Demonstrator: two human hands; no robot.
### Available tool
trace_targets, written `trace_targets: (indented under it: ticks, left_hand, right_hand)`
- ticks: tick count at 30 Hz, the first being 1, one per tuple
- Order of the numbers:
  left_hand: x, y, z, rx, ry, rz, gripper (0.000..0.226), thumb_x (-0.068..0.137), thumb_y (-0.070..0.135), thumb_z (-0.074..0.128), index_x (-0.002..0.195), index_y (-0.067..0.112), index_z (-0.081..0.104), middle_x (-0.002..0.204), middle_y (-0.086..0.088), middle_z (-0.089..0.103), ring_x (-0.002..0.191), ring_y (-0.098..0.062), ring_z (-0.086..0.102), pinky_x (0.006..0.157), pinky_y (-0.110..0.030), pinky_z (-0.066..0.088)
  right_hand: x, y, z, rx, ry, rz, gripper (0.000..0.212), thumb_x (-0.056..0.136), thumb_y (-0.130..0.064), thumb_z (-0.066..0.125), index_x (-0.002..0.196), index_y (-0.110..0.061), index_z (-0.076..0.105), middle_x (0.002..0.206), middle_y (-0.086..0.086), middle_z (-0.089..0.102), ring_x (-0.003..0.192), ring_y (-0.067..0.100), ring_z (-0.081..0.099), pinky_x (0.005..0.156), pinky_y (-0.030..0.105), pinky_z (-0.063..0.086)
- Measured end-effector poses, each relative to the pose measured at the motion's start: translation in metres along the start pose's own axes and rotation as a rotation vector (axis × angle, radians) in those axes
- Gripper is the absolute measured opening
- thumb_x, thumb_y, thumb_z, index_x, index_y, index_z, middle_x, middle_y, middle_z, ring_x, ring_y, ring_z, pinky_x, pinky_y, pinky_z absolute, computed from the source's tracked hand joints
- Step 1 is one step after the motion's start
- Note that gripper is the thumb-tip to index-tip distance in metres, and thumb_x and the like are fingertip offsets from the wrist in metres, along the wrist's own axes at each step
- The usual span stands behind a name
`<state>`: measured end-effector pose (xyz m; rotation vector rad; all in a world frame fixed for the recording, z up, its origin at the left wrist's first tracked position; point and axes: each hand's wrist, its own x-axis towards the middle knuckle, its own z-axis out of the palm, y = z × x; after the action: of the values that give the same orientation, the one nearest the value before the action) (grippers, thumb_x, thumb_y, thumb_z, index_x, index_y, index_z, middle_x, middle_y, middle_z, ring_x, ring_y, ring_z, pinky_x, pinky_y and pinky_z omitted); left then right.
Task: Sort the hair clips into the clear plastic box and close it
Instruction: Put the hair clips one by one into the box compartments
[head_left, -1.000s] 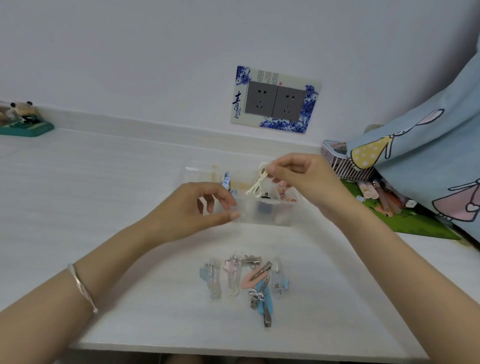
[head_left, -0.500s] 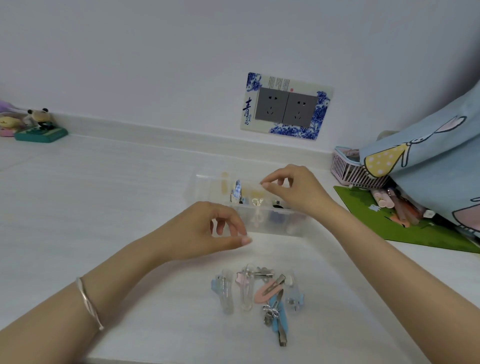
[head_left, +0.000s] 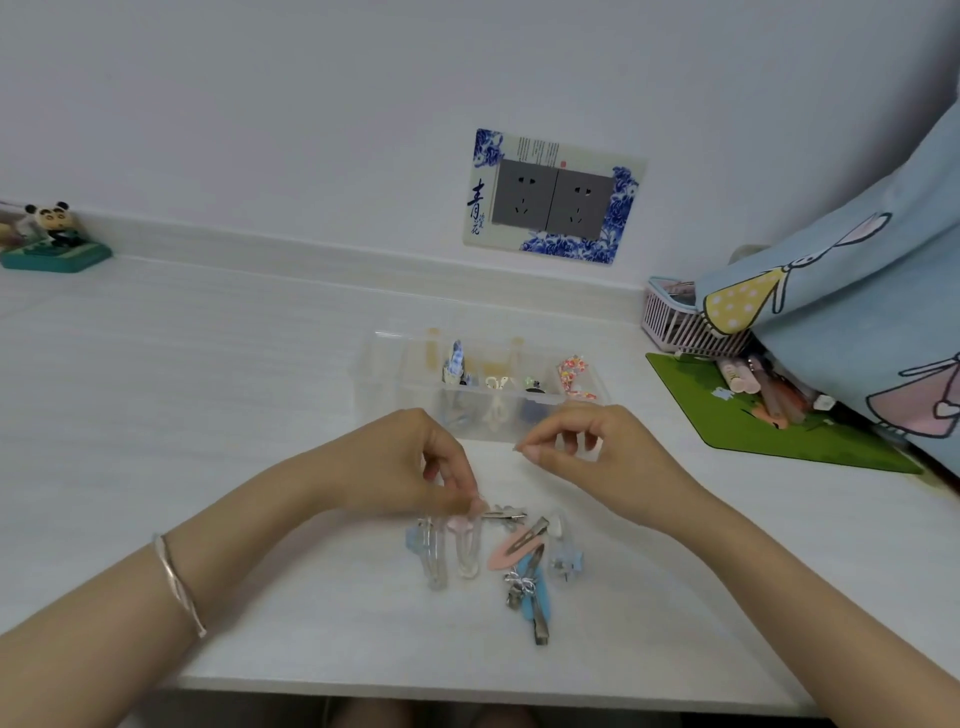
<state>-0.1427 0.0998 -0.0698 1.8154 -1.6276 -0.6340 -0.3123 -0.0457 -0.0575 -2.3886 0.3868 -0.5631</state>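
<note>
Left hand (head_left: 415, 467) fingertips pinched at pile of loose hair clips (head_left: 498, 558) on table (head_left: 208, 415), apparently grasping one. Right hand (head_left: 587, 452) pinched, contents unclear. Clear plastic box (head_left: 478, 384) open just behind.

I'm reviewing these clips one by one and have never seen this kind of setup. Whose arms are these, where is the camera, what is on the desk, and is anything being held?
There is no machine here. A person wears a wide-angle camera on the head, so the single view looks forward and down at their own two bare arms.

On the white desk stands a clear plastic box, open, with a few clips already in its compartments. Nearer the person lies a small pile of hair clips not yet sorted.

The left hand reaches down to the top of the pile, fingertips at a pink clip. The right hand is pinched in front of the box; whether it holds anything is too small to tell.

Off to the sides: a panda figurine, a wall socket, a pink basket and a green mat.
</note>
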Motion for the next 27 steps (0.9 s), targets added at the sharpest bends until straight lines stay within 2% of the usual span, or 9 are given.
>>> trace_targets:
  ticks: [3, 7, 9, 11, 14, 17, 20, 23, 27]
  left_hand:
    - [-0.001, 0.001, -0.005, -0.115, 0.043, 0.018, 0.011, 0.072, 0.038, 0.076, 0.07, 0.027, 0.075, 0.07, 0.003, 0.071, 0.059, -0.003, 0.049, 0.057, -0.017, 0.036]
    - [0.001, 0.006, -0.014, -0.404, 0.265, 0.081, 0.011, 0.068, 0.036, 0.074, 0.07, 0.026, 0.076, 0.075, 0.003, 0.075, 0.075, -0.006, 0.067, 0.076, -0.018, 0.05]
    - [0.003, 0.009, -0.015, -0.444, 0.379, 0.117, 0.007, 0.066, 0.034, 0.071, 0.068, 0.028, 0.075, 0.073, 0.005, 0.074, 0.074, -0.007, 0.067, 0.076, -0.021, 0.051]
    - [0.005, 0.012, -0.014, -0.419, 0.44, 0.164, 0.008, 0.067, 0.032, 0.071, 0.069, 0.025, 0.075, 0.075, 0.002, 0.074, 0.075, -0.014, 0.067, 0.076, -0.031, 0.051]
    - [0.009, 0.013, -0.015, -0.407, 0.503, 0.209, 0.013, 0.067, 0.031, 0.072, 0.074, 0.02, 0.075, 0.082, -0.003, 0.074, 0.081, -0.027, 0.066, 0.076, -0.038, 0.05]
    - [0.012, 0.012, -0.017, -0.364, 0.537, 0.208, 0.019, 0.068, 0.034, 0.072, 0.085, 0.027, 0.076, 0.089, -0.001, 0.074, 0.078, -0.027, 0.062, 0.071, -0.03, 0.049]
    - [0.015, 0.012, -0.017, -0.287, 0.553, 0.224, 0.018, 0.072, 0.03, 0.072, 0.09, 0.03, 0.074, 0.09, 0.003, 0.073, 0.064, -0.012, 0.056, 0.064, -0.02, 0.046]
    - [0.02, 0.013, -0.022, -0.257, 0.607, 0.191, 0.011, 0.078, 0.022, 0.072, 0.087, 0.028, 0.074, 0.091, 0.008, 0.073, 0.072, -0.016, 0.062, 0.065, -0.018, 0.046]
    - [0.027, 0.004, -0.031, -0.198, 0.697, 0.139, 0.009, 0.084, 0.028, 0.066, 0.09, 0.03, 0.073, 0.09, 0.015, 0.071, 0.079, -0.01, 0.062, 0.073, -0.023, 0.048]
  right_hand:
    - [-0.005, -0.003, 0.004, 0.038, -0.06, 0.03, 0.008, 0.083, -0.023, 0.068, 0.089, -0.025, 0.074, 0.077, -0.015, 0.065, 0.072, 0.002, 0.052, 0.067, 0.012, 0.038]
    - [-0.004, -0.016, 0.004, 0.453, -0.119, 0.202, 0.017, 0.088, -0.02, 0.06, 0.103, -0.013, 0.065, 0.093, -0.002, 0.073, 0.088, 0.01, 0.068, 0.084, 0.024, 0.05]
    - [-0.001, -0.023, 0.002, 0.62, -0.21, 0.28, 0.028, 0.088, -0.023, 0.057, 0.111, -0.008, 0.062, 0.099, 0.005, 0.073, 0.091, 0.017, 0.07, 0.081, 0.026, 0.055]
    - [0.002, -0.029, 0.001, 0.796, -0.267, 0.33, 0.033, 0.081, -0.026, 0.059, 0.11, -0.01, 0.062, 0.096, 0.006, 0.074, 0.087, 0.018, 0.072, 0.074, 0.023, 0.057]
    - [0.01, -0.032, 0.0, 0.961, -0.239, 0.389, 0.033, 0.073, -0.022, 0.064, 0.105, -0.014, 0.06, 0.087, 0.004, 0.075, 0.074, 0.013, 0.071, 0.066, 0.02, 0.056]
    - [0.02, -0.032, -0.001, 0.925, -0.189, 0.339, 0.045, 0.073, -0.014, 0.068, 0.116, -0.016, 0.058, 0.082, 0.005, 0.071, 0.068, 0.013, 0.067, 0.065, 0.02, 0.056]
    - [0.028, -0.033, 0.001, 0.83, -0.102, 0.258, 0.036, 0.08, -0.003, 0.066, 0.113, -0.017, 0.061, 0.081, 0.009, 0.068, 0.064, 0.013, 0.066, 0.065, 0.02, 0.057]
    - [0.039, -0.031, -0.001, 0.654, 0.033, 0.201, 0.027, 0.081, -0.002, 0.068, 0.106, -0.012, 0.064, 0.084, 0.01, 0.069, 0.062, 0.016, 0.068, 0.064, 0.022, 0.058]
    - [0.07, -0.017, -0.016, 0.323, 0.19, 0.096, 0.016, 0.082, -0.009, 0.069, 0.097, -0.013, 0.068, 0.087, 0.006, 0.066, 0.061, 0.009, 0.066, 0.063, 0.02, 0.056]
